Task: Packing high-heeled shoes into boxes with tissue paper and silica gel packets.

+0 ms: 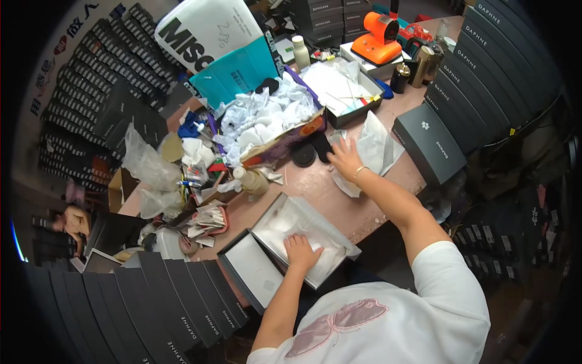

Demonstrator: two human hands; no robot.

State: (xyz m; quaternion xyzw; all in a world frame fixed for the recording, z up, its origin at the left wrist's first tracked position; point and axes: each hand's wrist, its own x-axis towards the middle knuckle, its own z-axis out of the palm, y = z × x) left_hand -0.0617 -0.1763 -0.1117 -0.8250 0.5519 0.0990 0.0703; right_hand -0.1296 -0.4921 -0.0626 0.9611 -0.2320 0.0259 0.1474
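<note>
- Left hand point(301, 250) lies flat, fingers spread, on white tissue inside the open shoe box point(306, 239) at the table's near edge; its lid point(253, 271) sits just beside it.
- Right hand point(344, 159), fingers open, presses on a loose tissue sheet point(374, 151) farther back.
- Judged: box lined, no shoes in it, lid not on.
- Pinkish table point(339, 200) is cluttered: carton of crumpled paper point(267, 118), orange tape dispenser point(379, 37), stacked dark boxes point(491, 67) around.

Bench point(315, 188): pinkish top, frame centre.
On it: open grey box point(303, 239), lower centre; closed grey box point(429, 142), right; tissue sheet point(373, 151); black disc point(303, 155).
</note>
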